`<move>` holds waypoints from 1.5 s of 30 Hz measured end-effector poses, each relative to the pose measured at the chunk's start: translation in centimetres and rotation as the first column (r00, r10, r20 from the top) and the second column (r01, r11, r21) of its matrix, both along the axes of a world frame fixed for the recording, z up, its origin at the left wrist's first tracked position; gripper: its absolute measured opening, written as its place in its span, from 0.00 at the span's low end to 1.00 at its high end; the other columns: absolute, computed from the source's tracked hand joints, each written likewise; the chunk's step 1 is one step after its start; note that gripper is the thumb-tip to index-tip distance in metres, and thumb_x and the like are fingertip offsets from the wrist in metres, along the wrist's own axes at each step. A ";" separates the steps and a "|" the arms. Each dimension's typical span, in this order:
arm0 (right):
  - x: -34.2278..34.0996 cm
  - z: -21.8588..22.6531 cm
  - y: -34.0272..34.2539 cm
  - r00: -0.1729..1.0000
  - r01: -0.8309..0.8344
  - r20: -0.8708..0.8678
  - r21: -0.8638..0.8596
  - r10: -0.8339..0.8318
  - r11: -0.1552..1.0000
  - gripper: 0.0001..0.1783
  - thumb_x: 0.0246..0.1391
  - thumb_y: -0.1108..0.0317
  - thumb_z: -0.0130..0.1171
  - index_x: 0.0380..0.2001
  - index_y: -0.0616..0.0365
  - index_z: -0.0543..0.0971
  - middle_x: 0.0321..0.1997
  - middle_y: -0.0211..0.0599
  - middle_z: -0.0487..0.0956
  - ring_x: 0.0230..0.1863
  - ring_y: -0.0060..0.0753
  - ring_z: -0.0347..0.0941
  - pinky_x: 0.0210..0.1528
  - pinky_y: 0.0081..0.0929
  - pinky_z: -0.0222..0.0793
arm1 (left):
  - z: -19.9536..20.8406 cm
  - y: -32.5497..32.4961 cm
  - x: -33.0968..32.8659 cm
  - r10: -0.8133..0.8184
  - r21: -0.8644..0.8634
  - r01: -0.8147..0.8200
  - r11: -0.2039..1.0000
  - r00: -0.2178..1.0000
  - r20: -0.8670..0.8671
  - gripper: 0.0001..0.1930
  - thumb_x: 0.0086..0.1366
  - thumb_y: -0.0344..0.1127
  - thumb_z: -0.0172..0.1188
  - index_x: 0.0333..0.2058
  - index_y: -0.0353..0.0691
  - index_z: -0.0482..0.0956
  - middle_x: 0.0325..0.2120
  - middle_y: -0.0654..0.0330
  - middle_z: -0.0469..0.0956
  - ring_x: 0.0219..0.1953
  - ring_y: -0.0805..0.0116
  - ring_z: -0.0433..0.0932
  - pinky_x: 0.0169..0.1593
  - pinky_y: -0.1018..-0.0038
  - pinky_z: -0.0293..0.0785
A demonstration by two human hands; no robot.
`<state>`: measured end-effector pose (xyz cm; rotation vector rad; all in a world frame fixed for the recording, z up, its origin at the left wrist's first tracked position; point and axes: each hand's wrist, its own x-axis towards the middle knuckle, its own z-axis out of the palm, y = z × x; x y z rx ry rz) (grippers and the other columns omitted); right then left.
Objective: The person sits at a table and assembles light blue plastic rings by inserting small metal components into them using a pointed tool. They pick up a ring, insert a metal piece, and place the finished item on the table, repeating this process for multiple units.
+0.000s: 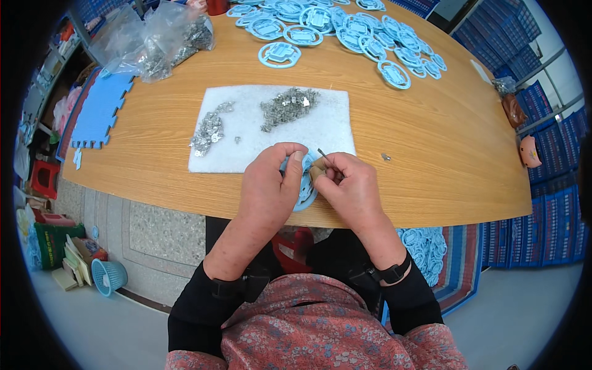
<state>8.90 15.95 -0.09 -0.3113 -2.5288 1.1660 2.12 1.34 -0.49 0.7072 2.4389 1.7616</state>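
Note:
Near the table's front edge, a round light-blue plastic part point(304, 198) lies under both hands, which cover much of it. My left hand point(271, 179) is closed on its left side, fingertips at the upper rim. My right hand point(350, 182) pinches a thin dark tool, perhaps tweezers point(323, 154), over the part's right side; tan tape wraps a fingertip. Just beyond the hands is a white foam pad point(246, 157) bearing two piles of small metal pieces, a left pile point(209, 131) and a larger right pile point(287, 108).
Many blue round parts point(302, 35) are heaped at the table's far side. Clear bags of metal pieces point(179, 43) stand at the far left, beside a blue foam mat point(102, 111). A small metal piece point(386, 157) lies right of my hands. More blue parts point(424, 250) sit below the table.

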 end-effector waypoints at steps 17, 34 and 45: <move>-0.4 0.1 0.5 0.993 0.107 0.112 -0.989 0.043 0.106 0.14 0.71 0.65 0.39 0.44 0.65 0.72 0.41 0.42 0.77 0.35 0.29 0.74 0.37 0.30 0.74 | 4.8 1.5 -1.3 -0.383 -0.367 0.207 0.907 0.768 -0.513 0.21 0.61 0.25 0.60 0.54 0.39 0.75 0.35 0.54 0.77 0.39 0.51 0.75 0.44 0.63 0.73; -1.0 1.2 1.8 0.995 -0.004 0.013 -0.984 0.099 0.176 0.21 0.68 0.70 0.40 0.59 0.72 0.63 0.59 0.57 0.71 0.57 0.44 0.74 0.62 0.36 0.71 | 4.1 -1.7 -2.6 -0.150 -0.353 0.127 0.927 0.988 -0.037 0.13 0.67 0.41 0.62 0.36 0.37 0.85 0.23 0.54 0.82 0.27 0.68 0.81 0.33 0.72 0.75; -0.2 0.4 0.1 0.977 -0.166 -0.082 -0.869 0.195 0.466 0.30 0.68 0.68 0.41 0.69 0.71 0.56 0.71 0.49 0.64 0.71 0.33 0.61 0.71 0.29 0.56 | 1.9 -0.2 -2.7 -0.138 -0.364 0.097 0.926 0.986 -0.088 0.14 0.65 0.44 0.64 0.37 0.38 0.85 0.25 0.49 0.82 0.29 0.58 0.83 0.34 0.69 0.76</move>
